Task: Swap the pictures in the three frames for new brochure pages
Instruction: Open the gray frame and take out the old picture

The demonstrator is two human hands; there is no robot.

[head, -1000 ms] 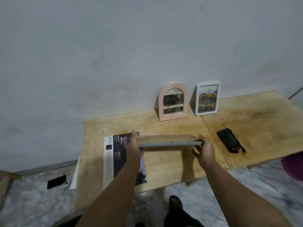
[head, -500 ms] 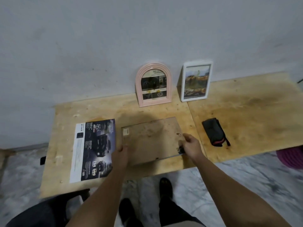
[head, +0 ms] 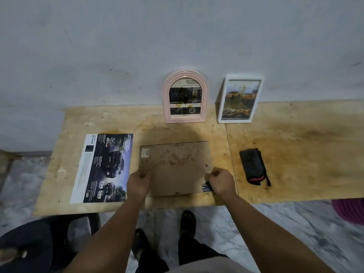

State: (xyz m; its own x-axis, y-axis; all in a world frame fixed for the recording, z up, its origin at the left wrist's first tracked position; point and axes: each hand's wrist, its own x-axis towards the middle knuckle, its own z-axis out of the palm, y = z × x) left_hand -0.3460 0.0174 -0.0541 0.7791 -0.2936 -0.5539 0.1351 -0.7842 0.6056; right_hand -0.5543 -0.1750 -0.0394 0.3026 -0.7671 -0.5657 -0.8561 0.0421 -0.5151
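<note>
A large frame (head: pixel 175 166) lies face down on the plywood table (head: pixel 295 154), its brown backboard up. My left hand (head: pixel 139 183) grips the frame's near left corner. My right hand (head: pixel 220 181) pinches the dark near right corner of the frame. A dark brochure page (head: pixel 104 168) with cars on it lies flat to the left of the frame. A pink arched frame (head: pixel 185 96) and a white rectangular frame (head: pixel 239 99) stand against the wall, each with a picture in it.
A black pouch with a red end (head: pixel 254 166) lies on the table right of the frame. The grey wall (head: pixel 177 36) rises behind the table. A purple object (head: pixel 350 210) sits at the right edge. My legs and a marble floor (head: pixel 275 229) show below.
The large frame was held up on edge above the table; now it lies flat, face down. Both hands have come down with it to its near corners.
</note>
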